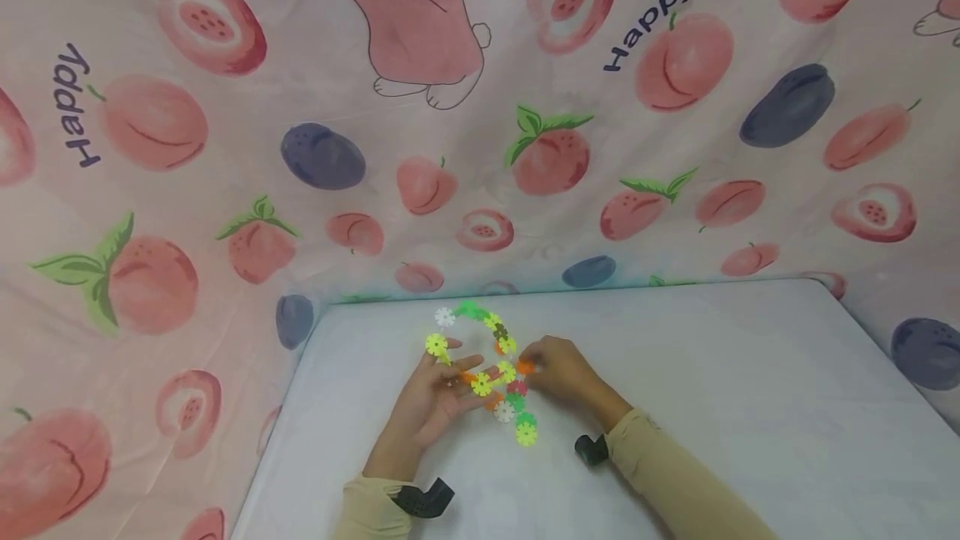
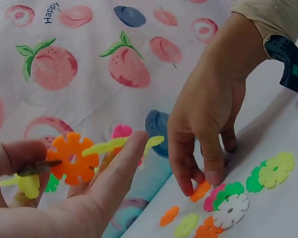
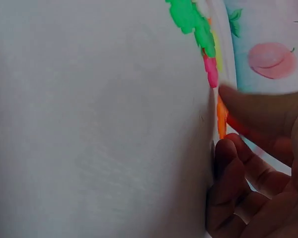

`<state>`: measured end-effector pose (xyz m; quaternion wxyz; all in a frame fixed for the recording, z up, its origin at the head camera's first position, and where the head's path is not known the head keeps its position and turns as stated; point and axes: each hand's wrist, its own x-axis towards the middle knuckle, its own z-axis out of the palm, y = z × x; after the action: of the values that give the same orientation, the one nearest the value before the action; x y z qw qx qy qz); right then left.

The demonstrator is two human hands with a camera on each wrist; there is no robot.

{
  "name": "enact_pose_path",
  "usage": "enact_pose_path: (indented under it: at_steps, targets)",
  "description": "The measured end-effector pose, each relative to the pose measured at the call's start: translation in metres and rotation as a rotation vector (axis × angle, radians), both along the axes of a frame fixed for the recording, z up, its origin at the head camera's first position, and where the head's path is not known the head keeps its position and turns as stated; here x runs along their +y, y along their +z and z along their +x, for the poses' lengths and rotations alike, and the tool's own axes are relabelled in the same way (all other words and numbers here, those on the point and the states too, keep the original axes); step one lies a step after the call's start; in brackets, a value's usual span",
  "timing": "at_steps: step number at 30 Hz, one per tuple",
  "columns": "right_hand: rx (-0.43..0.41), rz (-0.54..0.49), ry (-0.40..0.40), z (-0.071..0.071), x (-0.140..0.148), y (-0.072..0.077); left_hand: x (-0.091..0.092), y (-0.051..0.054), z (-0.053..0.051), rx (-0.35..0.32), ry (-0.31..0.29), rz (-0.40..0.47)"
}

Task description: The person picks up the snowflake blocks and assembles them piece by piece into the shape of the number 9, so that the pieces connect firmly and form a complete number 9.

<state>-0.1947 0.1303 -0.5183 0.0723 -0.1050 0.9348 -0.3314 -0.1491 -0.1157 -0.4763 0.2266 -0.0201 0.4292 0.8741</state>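
A partly linked flower-disc chain (image 2: 82, 171) is held in the left hand (image 1: 427, 407), toward the table's (image 1: 712, 390) far edge; the right hand (image 1: 564, 372) pinches an orange disc (image 1: 527, 367); neighbouring discs (image 2: 223, 215) seem unlinked.

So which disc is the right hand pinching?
The orange disc beside the pink one: it alone sits between the thumb and fingers of the right hand.
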Motion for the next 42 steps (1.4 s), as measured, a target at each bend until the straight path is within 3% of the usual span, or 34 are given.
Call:
enact_pose_path:
  at_steps: [12,20,26,30,42]
  targets:
    - [0.097,0.093,-0.051,0.0,-0.004,-0.004,-0.001,0.003,0.004,0.121,-0.11,-0.022]
    - [-0.016,0.135,-0.073,-0.003,-0.005,-0.001,-0.001,0.004,0.005,0.133,-0.123,-0.032]
    - [-0.067,0.061,-0.05,-0.002,0.002,-0.002,-0.002,-0.002,0.003,0.189,-0.151,-0.064]
    - [-0.056,0.0,-0.034,0.003,0.008,0.0,-0.003,-0.003,0.003,0.2,-0.161,-0.087]
    - [-0.005,-0.159,0.006,0.018,0.027,0.028,0.001,-0.002,0.001,0.184,-0.128,-0.097]
